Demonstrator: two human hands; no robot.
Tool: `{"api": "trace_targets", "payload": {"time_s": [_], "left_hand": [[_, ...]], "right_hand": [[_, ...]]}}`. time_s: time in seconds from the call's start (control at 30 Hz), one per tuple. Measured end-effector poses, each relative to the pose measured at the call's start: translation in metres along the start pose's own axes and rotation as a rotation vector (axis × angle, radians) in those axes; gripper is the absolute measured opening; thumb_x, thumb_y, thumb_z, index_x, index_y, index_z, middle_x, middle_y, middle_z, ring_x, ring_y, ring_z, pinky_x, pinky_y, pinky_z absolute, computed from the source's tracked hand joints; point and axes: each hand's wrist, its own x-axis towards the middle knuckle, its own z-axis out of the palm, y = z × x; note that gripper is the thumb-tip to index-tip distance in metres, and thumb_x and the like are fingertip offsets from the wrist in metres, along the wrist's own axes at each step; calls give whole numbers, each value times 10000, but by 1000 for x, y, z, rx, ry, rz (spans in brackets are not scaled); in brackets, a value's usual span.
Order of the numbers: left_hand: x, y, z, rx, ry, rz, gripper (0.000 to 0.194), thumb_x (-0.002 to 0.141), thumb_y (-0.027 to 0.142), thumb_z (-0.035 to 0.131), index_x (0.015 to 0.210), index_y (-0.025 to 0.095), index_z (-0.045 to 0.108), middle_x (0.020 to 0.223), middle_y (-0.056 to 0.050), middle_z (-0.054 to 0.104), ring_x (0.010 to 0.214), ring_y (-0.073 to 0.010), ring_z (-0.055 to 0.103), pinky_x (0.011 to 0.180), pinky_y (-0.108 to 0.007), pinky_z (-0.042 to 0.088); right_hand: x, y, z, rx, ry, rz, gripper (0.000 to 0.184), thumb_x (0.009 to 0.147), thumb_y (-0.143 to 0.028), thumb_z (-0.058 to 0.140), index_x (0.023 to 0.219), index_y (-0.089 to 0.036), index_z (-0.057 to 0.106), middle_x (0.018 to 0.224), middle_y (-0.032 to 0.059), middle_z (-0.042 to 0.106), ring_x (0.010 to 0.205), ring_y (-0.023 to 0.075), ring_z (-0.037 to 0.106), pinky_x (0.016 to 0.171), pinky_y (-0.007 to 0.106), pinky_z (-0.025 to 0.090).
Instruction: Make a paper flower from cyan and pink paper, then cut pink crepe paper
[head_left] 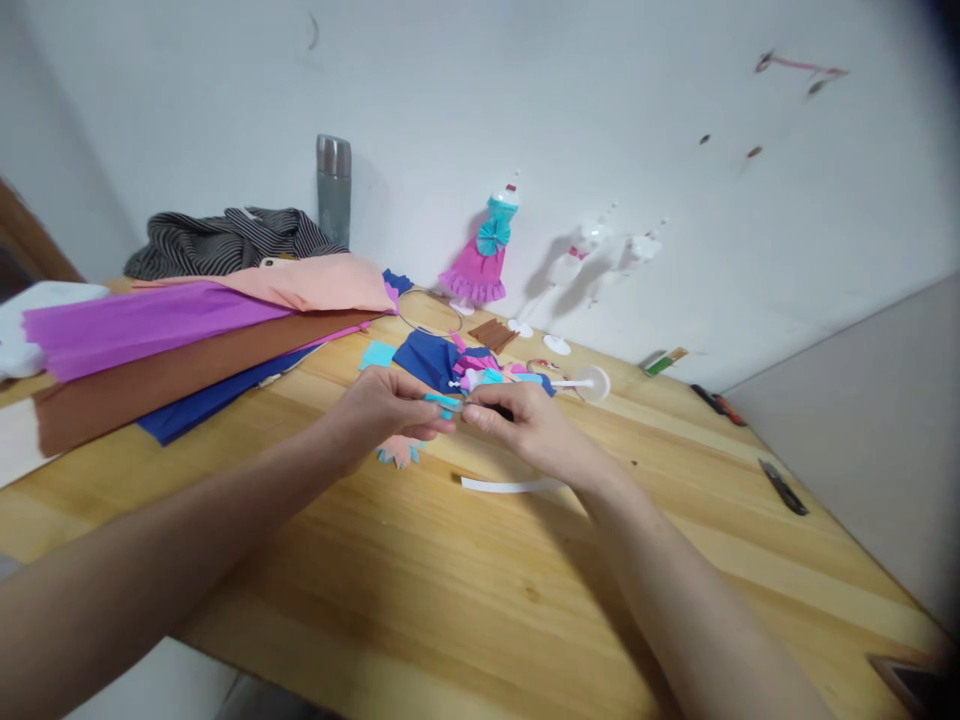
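Observation:
My left hand point(382, 410) pinches a small piece of turquoise crepe paper point(442, 402) between thumb and fingers. My right hand point(517, 420) is closed round a small dark-handled tool point(504, 411); its pale, shiny tip meets the turquoise piece, but fingers hide its kind. Both hands are raised over the table, fingertips almost touching. Below my left hand lies a peach paper flower shape point(400, 450) with turquoise tips. Just beyond the hands, a white doll-size dress form point(574, 384) lies on its side, partly dressed in pink, turquoise and blue paper.
Folded crepe paper in purple point(150, 325), brown point(172, 370) and peach point(322, 282) covers the left side. Three dress forms stand by the wall, one in a turquoise and pink dress point(484, 260). A white strip point(510, 486), utility knife point(784, 488) and grey flask point(334, 195) are also there.

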Motion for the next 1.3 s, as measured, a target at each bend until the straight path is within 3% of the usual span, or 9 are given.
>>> {"api": "trace_targets", "payload": {"time_s": [0.37,1.3], "left_hand": [[1,0,1,-10,10,2,268,483,262,859,646,103,718,631,-70,724,688,-159,692,637,-221,524],[4,-5,-2,28,12,40,203,506,241,827,605,114,702,621,-67,717,688,-175,699,680,-258,544]], "right_hand": [[1,1,1,11,-6,4,376,894,-424,445,639,-166,544,588,-18,446,563,110,374,543,266,270],[3,3,5,90,-31,11,379,885,-435,463,650,-159,574,600,-19,448,572,109,371,538,255,279]]}}
